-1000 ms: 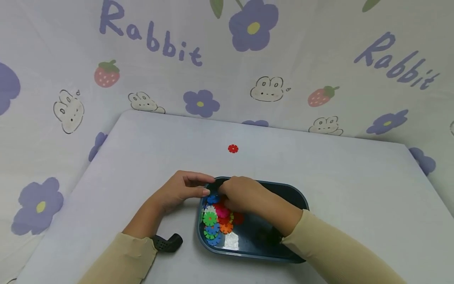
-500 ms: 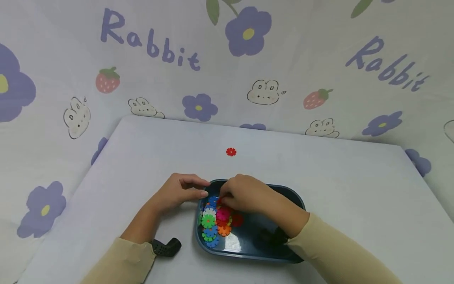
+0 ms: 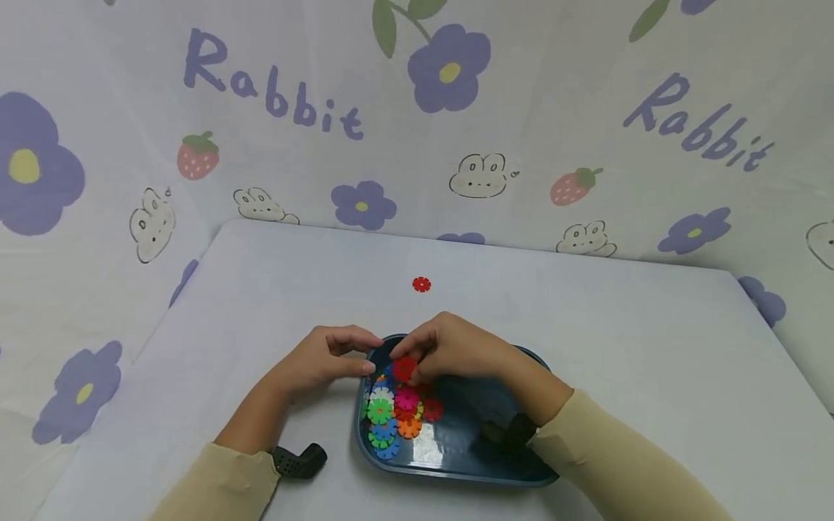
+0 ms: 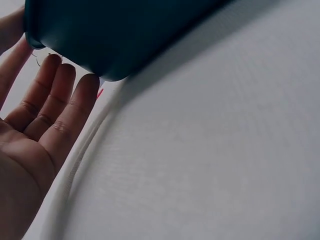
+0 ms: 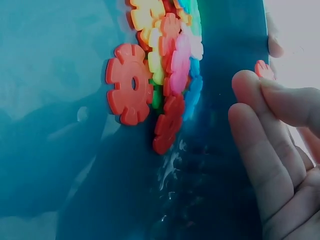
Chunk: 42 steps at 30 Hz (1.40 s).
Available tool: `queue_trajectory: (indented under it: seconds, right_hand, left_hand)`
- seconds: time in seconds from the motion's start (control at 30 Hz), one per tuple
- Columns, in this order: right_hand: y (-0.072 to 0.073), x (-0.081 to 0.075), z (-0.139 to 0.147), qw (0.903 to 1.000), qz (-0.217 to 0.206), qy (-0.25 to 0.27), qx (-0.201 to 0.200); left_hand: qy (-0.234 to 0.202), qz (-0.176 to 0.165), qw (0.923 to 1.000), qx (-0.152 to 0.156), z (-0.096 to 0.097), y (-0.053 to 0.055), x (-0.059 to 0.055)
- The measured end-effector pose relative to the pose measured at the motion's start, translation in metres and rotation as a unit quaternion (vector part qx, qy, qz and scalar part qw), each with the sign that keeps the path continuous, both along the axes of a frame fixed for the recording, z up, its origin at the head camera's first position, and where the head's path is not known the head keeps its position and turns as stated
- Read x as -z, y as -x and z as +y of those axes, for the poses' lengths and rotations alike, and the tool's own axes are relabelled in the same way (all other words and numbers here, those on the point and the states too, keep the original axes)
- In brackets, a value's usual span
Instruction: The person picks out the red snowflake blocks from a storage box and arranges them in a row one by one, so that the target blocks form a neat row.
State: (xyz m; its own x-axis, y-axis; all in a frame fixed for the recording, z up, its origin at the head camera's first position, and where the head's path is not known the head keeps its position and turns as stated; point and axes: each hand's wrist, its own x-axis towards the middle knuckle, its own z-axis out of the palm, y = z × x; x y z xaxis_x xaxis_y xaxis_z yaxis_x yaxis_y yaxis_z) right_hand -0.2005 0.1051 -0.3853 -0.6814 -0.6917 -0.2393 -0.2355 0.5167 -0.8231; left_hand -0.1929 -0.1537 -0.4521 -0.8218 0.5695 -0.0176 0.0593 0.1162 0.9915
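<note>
Low over the left part of a dark blue tray (image 3: pixel 456 475), my right hand (image 3: pixel 465 347) pinches a red snowflake disc (image 3: pixel 404 369) between thumb and fingers. In the right wrist view, only an edge of that red disc (image 5: pixel 264 70) shows past the fingertips. My left hand (image 3: pixel 326 358) is at the tray's left corner, its thumb and index finger spread along the rim. The left wrist view shows its other fingers (image 4: pixel 62 122) extended by the tray's outer wall (image 4: pixel 95 45). Several colored snowflake discs (image 3: pixel 381 412) lie heaped along the tray's left side, a red disc (image 5: pixel 131 85) at the heap's edge.
A single red snowflake disc (image 3: pixel 421 284) lies on the white table (image 3: pixel 619 325) beyond the tray. Behind the table hangs a cloth (image 3: pixel 280 166) printed with rabbits and flowers. A black wrist device (image 3: pixel 301 461) sits at the left sleeve.
My right hand has risen slightly from the heap, bringing the pinched red snowflake disc into sight. The left hand stays at the tray's corner. The head view has tilted up a little.
</note>
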Motion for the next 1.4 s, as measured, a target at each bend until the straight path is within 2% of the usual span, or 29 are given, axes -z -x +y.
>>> queue_trajectory:
  seconds: [0.17,0.33,0.5,0.6,0.7,0.77,0.87,0.93,1.0,1.13,1.27,1.4]
  right_hand:
    - [0.002,-0.001,-0.001,0.9998,0.015,-0.016,-0.002]
    - [0.003,0.000,0.000,0.9999,-0.004,-0.016,-0.003]
    - [0.006,-0.008,0.002,0.9997,-0.019,0.016,0.005]
    - [0.014,-0.021,0.008,0.9982,0.002,0.056,0.019]
    - [0.030,-0.035,0.018,0.9937,0.042,0.096,0.041]
    - [0.045,-0.042,0.026,0.9907,0.068,0.102,0.060]
    - [0.071,-0.048,0.037,0.9879,0.090,0.078,0.100]
    - [0.089,-0.047,0.042,0.9869,0.090,0.049,0.125]
    - [0.106,-0.042,0.047,0.9861,0.083,0.020,0.143]
    - [0.134,-0.023,0.054,0.9848,0.076,-0.036,0.152]
    - [0.150,-0.001,0.059,0.9845,0.070,-0.074,0.143]
    - [0.159,0.016,0.059,0.9846,0.074,-0.102,0.121]
  left_hand:
    - [-0.003,-0.003,1.0000,-0.004,0.000,-0.001,-0.002]
    - [-0.004,-0.002,1.0000,-0.005,0.001,-0.001,-0.004]
    - [-0.003,-0.013,0.9998,-0.011,0.001,0.000,-0.004]
    - [-0.001,-0.022,0.9996,-0.015,0.001,0.000,-0.004]
    - [0.003,-0.022,0.9996,-0.018,0.001,0.000,-0.004]
    - [0.006,-0.021,0.9996,-0.019,0.001,0.000,-0.005]
    - [0.007,-0.019,0.9996,-0.020,0.001,0.000,-0.004]
    - [0.007,-0.020,0.9996,-0.020,0.001,0.000,-0.003]
    - [0.006,-0.020,0.9996,-0.018,0.000,0.000,-0.002]
    - [0.006,-0.015,0.9998,-0.014,-0.002,0.000,0.001]
    - [0.003,-0.014,0.9998,-0.011,-0.003,0.000,0.002]
    - [-0.003,-0.012,0.9998,-0.013,-0.004,0.001,0.002]
